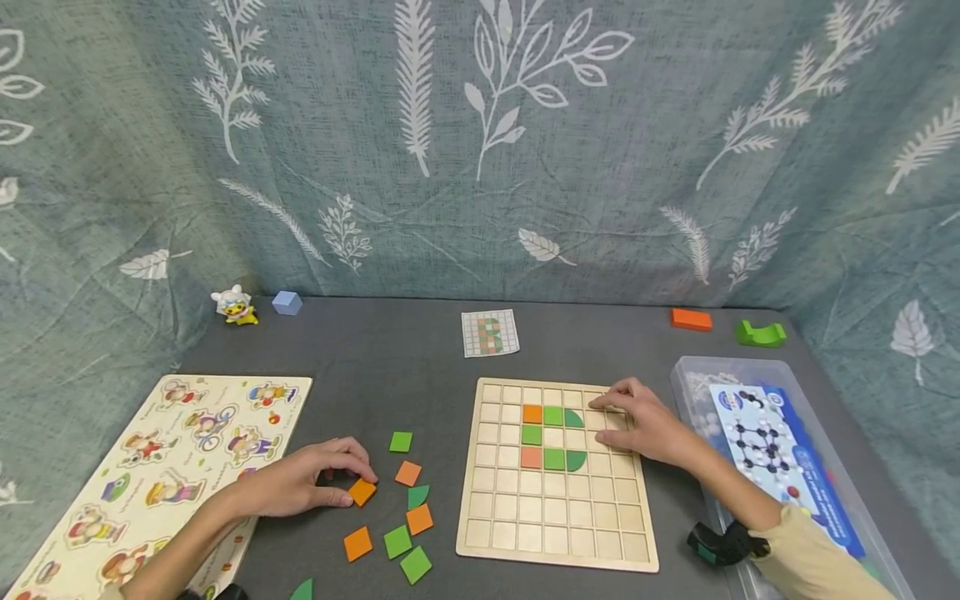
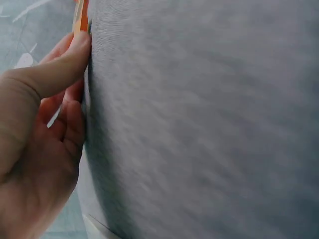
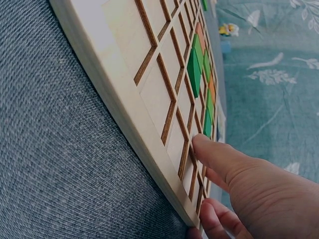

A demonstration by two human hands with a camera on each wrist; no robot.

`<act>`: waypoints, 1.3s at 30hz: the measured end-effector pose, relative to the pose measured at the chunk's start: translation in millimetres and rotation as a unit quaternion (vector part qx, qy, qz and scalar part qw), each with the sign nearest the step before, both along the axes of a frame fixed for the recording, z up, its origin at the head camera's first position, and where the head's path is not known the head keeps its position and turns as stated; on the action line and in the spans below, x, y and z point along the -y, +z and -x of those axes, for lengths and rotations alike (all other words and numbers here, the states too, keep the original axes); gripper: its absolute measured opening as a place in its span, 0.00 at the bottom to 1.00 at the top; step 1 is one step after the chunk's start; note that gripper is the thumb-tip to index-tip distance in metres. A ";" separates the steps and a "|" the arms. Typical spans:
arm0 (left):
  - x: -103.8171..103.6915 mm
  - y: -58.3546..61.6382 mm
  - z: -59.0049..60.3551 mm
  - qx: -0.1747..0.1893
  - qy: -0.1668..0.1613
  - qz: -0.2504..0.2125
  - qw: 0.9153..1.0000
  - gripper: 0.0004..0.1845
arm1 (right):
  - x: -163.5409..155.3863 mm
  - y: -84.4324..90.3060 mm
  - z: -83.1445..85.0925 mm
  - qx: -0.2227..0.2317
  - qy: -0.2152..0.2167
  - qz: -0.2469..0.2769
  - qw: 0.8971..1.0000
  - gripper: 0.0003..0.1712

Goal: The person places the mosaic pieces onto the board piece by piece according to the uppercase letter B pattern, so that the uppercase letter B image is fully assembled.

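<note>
My left hand (image 1: 303, 479) pinches an orange square tile (image 1: 362, 492) between thumb and fingertips, low over the dark table; in the left wrist view the tile (image 2: 80, 20) shows edge-on at the thumb tip. Right of it lie loose green (image 1: 401, 442), orange and coral square tiles and a green quarter-circle tile (image 1: 417, 497). The wooden grid board (image 1: 555, 536) holds several tiles, among them an orange square (image 1: 532, 414), a coral square (image 1: 531, 457) and two green quarter circles (image 1: 576, 461). My right hand (image 1: 648, 423) rests its fingertips on the board's upper right part.
A small pattern card (image 1: 490, 333) lies behind the board. A picture puzzle board (image 1: 288, 417) is at left, a clear plastic box (image 1: 686, 375) at right. At the back stand a toy figure (image 1: 236, 306), a blue cube (image 1: 287, 302), an orange block (image 1: 691, 319) and a green curved block (image 1: 761, 334).
</note>
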State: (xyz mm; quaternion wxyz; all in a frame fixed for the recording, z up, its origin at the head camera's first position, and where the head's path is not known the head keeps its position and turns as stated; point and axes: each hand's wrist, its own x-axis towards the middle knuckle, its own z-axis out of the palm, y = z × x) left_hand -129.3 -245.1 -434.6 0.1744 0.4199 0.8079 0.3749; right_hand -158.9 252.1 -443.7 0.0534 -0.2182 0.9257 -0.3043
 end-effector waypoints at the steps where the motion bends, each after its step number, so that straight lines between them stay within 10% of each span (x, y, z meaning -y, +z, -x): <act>1: -2.7 1.3 1.3 0.006 0.008 -0.002 1.000 0.14 | 0.1 -0.1 0.0 0.001 0.001 0.001 1.000 0.22; 10: -94.5 23.8 26.1 -0.024 0.077 -0.006 0.997 0.17 | -0.6 -1.5 -1.9 -0.003 0.006 0.007 1.000 0.22; 20: -230.0 28.2 38.3 -0.140 -0.017 0.076 0.987 0.10 | 0.3 -2.1 -1.1 -0.002 0.007 0.010 1.000 0.22; 39: -272.8 14.8 47.3 -0.204 -0.028 0.108 0.972 0.08 | -1.9 2.4 0.4 -0.017 0.015 0.004 1.000 0.21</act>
